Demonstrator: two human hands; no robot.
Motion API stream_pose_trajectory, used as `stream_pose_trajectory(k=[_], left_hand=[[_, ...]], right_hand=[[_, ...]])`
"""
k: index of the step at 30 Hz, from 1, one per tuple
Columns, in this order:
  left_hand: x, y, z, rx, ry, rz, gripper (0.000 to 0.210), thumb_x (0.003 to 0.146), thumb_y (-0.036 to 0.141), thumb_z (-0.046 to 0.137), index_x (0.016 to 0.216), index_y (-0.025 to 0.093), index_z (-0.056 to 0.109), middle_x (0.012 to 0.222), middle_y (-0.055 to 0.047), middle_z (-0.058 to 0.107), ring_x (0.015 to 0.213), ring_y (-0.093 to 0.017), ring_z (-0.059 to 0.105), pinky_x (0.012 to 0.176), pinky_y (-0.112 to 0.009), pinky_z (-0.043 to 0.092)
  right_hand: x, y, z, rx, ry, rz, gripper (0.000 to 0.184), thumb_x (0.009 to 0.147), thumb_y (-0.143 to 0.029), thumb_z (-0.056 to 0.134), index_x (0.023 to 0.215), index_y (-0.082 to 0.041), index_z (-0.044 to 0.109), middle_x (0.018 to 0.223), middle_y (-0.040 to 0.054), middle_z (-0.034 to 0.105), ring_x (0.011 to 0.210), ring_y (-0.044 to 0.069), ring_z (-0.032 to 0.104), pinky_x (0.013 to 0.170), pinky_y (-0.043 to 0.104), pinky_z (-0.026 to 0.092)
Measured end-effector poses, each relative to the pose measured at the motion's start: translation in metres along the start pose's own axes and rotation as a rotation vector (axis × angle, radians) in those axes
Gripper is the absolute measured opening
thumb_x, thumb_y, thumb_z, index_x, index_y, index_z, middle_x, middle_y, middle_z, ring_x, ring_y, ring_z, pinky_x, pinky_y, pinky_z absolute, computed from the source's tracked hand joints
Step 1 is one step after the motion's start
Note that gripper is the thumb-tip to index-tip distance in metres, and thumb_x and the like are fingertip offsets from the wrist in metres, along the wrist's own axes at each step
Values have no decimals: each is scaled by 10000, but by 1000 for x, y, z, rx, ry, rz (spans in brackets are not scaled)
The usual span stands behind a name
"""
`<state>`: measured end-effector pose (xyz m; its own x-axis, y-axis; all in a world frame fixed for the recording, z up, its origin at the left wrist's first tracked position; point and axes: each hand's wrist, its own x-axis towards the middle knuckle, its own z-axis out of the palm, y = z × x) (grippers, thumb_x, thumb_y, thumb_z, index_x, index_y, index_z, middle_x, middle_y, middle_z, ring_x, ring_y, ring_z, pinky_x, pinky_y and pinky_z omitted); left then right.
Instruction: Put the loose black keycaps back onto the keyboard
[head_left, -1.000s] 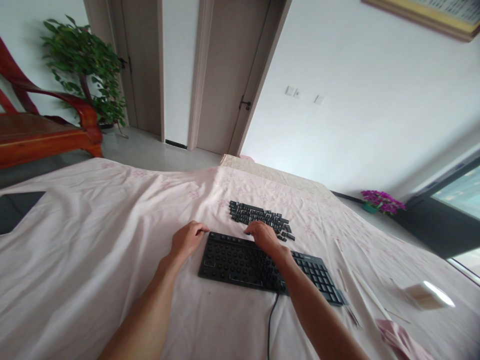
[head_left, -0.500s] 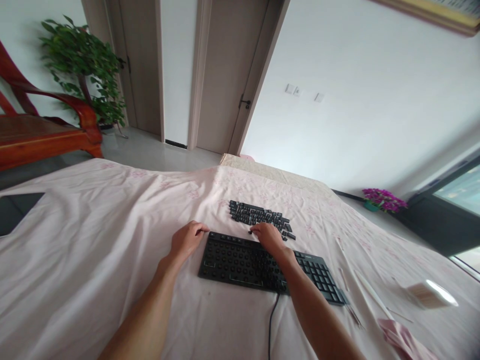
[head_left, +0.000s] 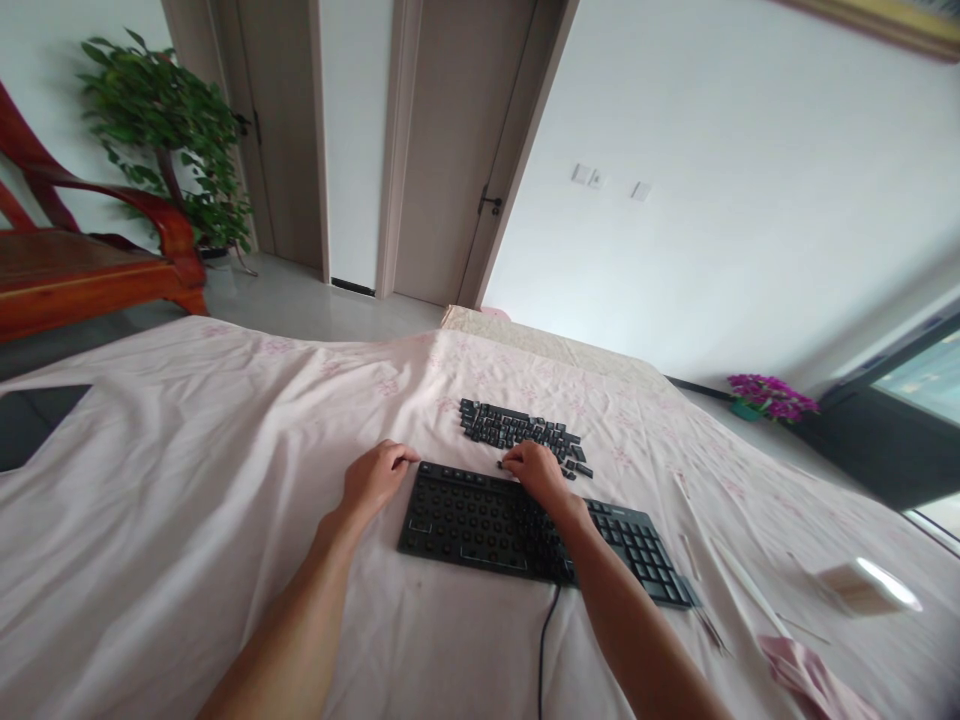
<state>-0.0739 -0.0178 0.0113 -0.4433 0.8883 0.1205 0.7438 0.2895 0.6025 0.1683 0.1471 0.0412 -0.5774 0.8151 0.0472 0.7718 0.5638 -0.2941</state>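
A black keyboard point(head_left: 457, 520) lies on the pink floral cloth point(head_left: 390, 640), its left part stripped of most keycaps while the number pad at the right still bears them. Loose black keycaps point(head_left: 517, 425) form a group just behind it. My left hand point(head_left: 375, 475) is closed at the keyboard's far left corner; what its fingers hold, if anything, is hidden. Reaching across the keyboard, my right hand point(head_left: 536, 468) is closed in a pinch at its far edge, with a small black keycap point(head_left: 501, 464) at the fingertips. My right forearm hides the keyboard's middle.
A black cable point(head_left: 545, 640) runs from the keyboard toward me. To the right lie thin sticks point(head_left: 690, 557), a brush-like tool point(head_left: 711, 632), a pink cloth point(head_left: 806, 675) and a container of cotton swabs point(head_left: 866, 587). A dark flat device point(head_left: 37, 420) rests at far left.
Both hands stay almost where they were, the right one still pinching at the keycap. The view has shifted very slightly.
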Motion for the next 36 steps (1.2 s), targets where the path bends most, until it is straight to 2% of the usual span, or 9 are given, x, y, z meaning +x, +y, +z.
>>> stream_pose_trajectory(k=[7, 15, 24, 29, 36], left_hand=[[0, 1, -1, -1, -13, -22, 239, 837, 220, 478, 916, 299, 689, 1070, 45, 680, 932, -120, 613, 760, -208, 407], [0, -2, 1, -6, 4, 10, 252, 827, 210, 471, 921, 315, 681, 1065, 55, 675, 942, -121, 611, 761, -210, 404], [0, -2, 1, 8, -4, -12, 241, 833, 231, 478, 927, 318, 682, 1082, 52, 674, 938, -125, 610, 753, -210, 407], [0, -1, 0, 4, -15, -4, 247, 833, 227, 474, 930, 315, 684, 1081, 54, 674, 936, -123, 611, 759, -208, 408], [2, -4, 3, -2, -2, 17, 251, 824, 215, 473, 920, 315, 682, 1059, 57, 674, 930, -119, 612, 757, -207, 404]], right_hand=[[0, -1, 4, 70, 3, 33, 188, 754, -269, 609, 886, -249, 742, 867, -2, 724, 858, 167, 644, 735, 220, 413], [-4, -5, 3, -7, 14, 48, 190, 791, -338, 579, 815, -234, 736, 796, 9, 713, 785, 157, 636, 660, 216, 376], [-4, 0, 11, 129, 22, 62, 177, 736, -314, 615, 852, -257, 737, 861, -7, 718, 847, 166, 633, 726, 224, 400], [-5, -1, 9, 104, 29, 66, 193, 774, -349, 580, 804, -240, 737, 797, 5, 714, 786, 164, 633, 679, 223, 390], [-4, -1, 10, 119, 32, 82, 165, 751, -349, 612, 777, -247, 738, 781, 2, 714, 776, 168, 633, 673, 225, 390]])
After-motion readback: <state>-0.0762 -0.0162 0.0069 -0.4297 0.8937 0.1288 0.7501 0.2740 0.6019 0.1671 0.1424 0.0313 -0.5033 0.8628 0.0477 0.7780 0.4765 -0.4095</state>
